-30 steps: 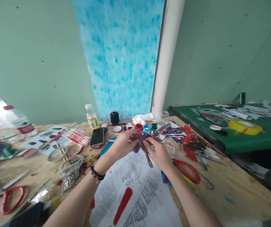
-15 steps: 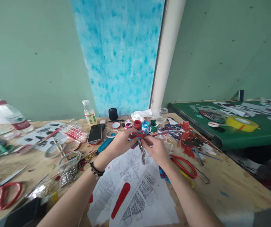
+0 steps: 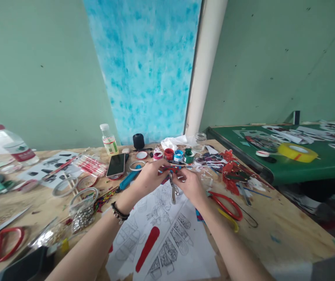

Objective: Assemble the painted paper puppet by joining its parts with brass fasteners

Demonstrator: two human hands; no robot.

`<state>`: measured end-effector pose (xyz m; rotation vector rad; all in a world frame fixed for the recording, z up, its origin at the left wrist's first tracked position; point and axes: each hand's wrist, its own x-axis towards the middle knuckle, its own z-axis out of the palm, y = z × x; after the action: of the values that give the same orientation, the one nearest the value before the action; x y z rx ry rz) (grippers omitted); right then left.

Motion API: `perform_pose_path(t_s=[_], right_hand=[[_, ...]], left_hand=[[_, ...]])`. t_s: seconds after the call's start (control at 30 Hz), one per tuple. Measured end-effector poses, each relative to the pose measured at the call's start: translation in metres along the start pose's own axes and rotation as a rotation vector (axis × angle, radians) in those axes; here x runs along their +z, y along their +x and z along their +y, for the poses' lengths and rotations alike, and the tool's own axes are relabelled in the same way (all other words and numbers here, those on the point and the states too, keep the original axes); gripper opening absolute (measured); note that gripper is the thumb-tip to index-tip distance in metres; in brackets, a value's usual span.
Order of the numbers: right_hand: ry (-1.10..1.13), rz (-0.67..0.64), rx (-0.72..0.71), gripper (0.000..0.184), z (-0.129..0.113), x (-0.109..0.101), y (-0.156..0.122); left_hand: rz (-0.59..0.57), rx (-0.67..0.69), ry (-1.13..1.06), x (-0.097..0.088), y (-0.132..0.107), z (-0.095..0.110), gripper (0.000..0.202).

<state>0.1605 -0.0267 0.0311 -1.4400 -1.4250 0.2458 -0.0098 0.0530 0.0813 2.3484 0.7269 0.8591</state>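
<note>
1. Head view: the left hand (image 3: 151, 177) is closed, thumb against fingers, on a small red-and-blue patterned flat piece (image 3: 171, 169), held above the far end of a white paper sheet with pencil drawings (image 3: 196, 255).
2. The right hand (image 3: 191, 186) is closed at that piece's other side, also over the sheet's far end.
3. A slim silver metal tool (image 3: 173, 193) hangs between the hands, pointing down toward the sheet; which fingers grip it, I cannot tell.
4. On the sheet lies a long red rounded strip (image 3: 148, 249).
5. Just beyond the sheet's far end, four small open paint jars stand in a row: magenta (image 3: 157, 155), red (image 3: 169, 154), blue (image 3: 178, 156) and green (image 3: 188, 157).
6. Left of the sheet's far end are a blue elongated object (image 3: 130, 178) and a black-screened phone (image 3: 116, 165).
7. Right of the sheet lies a red looped handle (image 3: 240, 214).
8. Well right of the sheet, a yellow tape roll (image 3: 297, 155) rests on a green-topped table (image 3: 287, 175).
</note>
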Motion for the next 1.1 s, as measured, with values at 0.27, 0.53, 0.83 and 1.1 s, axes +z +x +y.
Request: perform_pose_path(t_s=[0.27,0.53,0.83,1.1], right_hand=[[0.041,0.015,-0.027,0.017,-0.009,-0.001,-0.001],[0.210,-0.124,0.011,0.034,-0.001,0.017,-0.007],[0.033,-0.195,-0.024,0.040,0.008,0.025,-0.012],[-0.342,-0.367,-0.163,0.040,0.013,0.013,-0.010]], left_hand=[[0.022,-0.035,-0.014,-0.004,0.001,0.006,0.017],[0.109,-0.097,-0.063,-0.008,0.003,0.006,0.017],[0.213,-0.196,-0.076,-0.026,0.008,-0.014,0.010],[0.151,-0.418,-0.772,-0.035,0.003,-0.028,0.035]])
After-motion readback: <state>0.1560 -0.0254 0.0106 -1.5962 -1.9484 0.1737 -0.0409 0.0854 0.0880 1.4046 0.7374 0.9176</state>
